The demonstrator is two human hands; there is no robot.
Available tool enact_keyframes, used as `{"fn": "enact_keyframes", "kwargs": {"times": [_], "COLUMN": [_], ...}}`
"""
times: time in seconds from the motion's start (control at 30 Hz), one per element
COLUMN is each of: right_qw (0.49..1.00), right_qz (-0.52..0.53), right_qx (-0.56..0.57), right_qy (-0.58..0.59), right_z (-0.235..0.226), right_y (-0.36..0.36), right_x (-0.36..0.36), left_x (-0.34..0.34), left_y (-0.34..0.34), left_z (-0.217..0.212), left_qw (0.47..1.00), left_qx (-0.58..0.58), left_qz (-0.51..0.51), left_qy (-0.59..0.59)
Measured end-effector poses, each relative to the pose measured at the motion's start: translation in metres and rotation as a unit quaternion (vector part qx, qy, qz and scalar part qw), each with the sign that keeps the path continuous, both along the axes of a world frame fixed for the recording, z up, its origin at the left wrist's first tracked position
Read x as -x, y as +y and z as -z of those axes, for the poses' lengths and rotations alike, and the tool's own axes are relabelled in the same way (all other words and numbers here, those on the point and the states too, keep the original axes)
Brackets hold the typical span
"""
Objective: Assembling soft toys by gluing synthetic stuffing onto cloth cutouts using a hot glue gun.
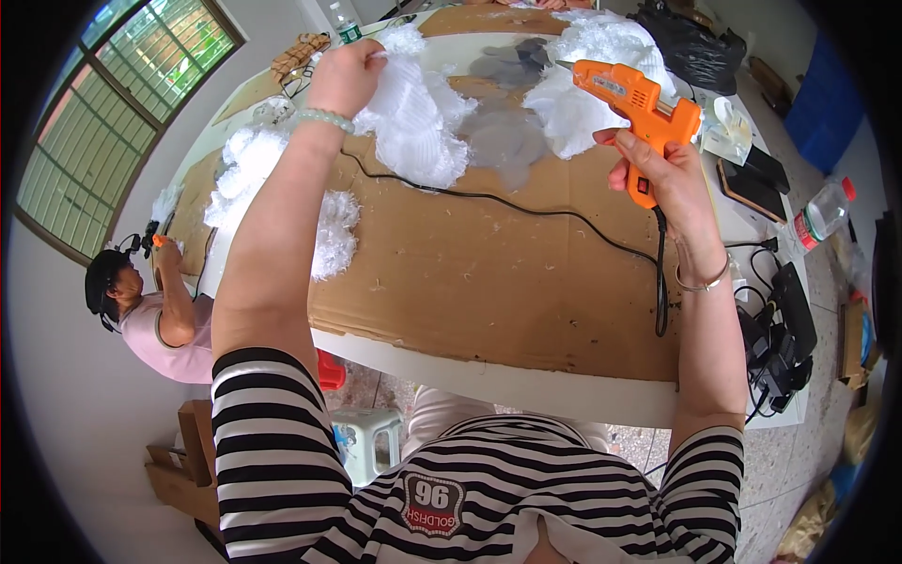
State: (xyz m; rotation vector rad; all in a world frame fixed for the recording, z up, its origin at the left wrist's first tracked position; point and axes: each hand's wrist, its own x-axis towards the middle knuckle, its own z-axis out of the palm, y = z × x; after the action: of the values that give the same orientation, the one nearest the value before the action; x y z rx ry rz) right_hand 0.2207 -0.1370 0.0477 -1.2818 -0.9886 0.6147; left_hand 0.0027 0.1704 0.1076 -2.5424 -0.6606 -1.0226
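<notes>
While the left hand [346, 75] pinches the top edge of a white fluffy fabric piece [413, 117], fingers closed on it, lifting it off the table's far part, the right hand [662, 164] is wrapped tight round the grip of an orange hot-glue gun [639, 99], nozzle pointing left twd the fluff, just short of it. Gun's black cord [526, 211] runs from the handle base down, then across the cardboard sheet [489, 282] under the left forearm. Cardboard covers most of the white table [526, 385]. More white fluffy pieces: one at far right behind the gun [583, 85], others along the left edge [249, 169]. Grey cut-out shapes [503, 132] lie btwn the two fluff piles. Left wrist has a pale bead bracelet [324, 117]; right wrist a thin bangle [705, 282]. At right: a plastic bottle w/ red cap [825, 211], dark flat devices [752, 183], black chargers & cables [785, 338]. Another person in pink [155, 310] sits lower left, beside the table's end, near a barred window [122, 103].
</notes>
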Motion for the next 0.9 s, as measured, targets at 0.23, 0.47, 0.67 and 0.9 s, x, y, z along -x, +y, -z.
{"fn": "enact_keyframes", "kwargs": {"times": [0.23, 0.47, 0.67, 0.9], "right_qw": [0.999, 0.997, 0.994, 0.993], "right_qz": [0.035, 0.047, 0.040, 0.037], "right_qx": [-0.024, -0.059, -0.096, -0.113], "right_qy": [0.008, 0.000, 0.011, -0.001], "right_z": [-0.010, -0.018, -0.025, -0.032], "right_y": [-0.009, -0.018, -0.017, -0.016], "right_x": [-0.002, -0.015, -0.010, 0.002], "left_x": [-0.013, -0.011, 0.022, 0.076], "left_y": [-0.054, -0.151, -0.160, -0.115], "left_z": [-0.039, -0.031, 0.029, 0.086], "left_qw": [0.948, 0.860, 0.742, 0.921], "left_qx": [0.303, 0.480, 0.643, 0.373], "left_qz": [0.066, 0.172, 0.189, -0.030], "left_qy": [-0.074, 0.014, 0.008, 0.110]}}
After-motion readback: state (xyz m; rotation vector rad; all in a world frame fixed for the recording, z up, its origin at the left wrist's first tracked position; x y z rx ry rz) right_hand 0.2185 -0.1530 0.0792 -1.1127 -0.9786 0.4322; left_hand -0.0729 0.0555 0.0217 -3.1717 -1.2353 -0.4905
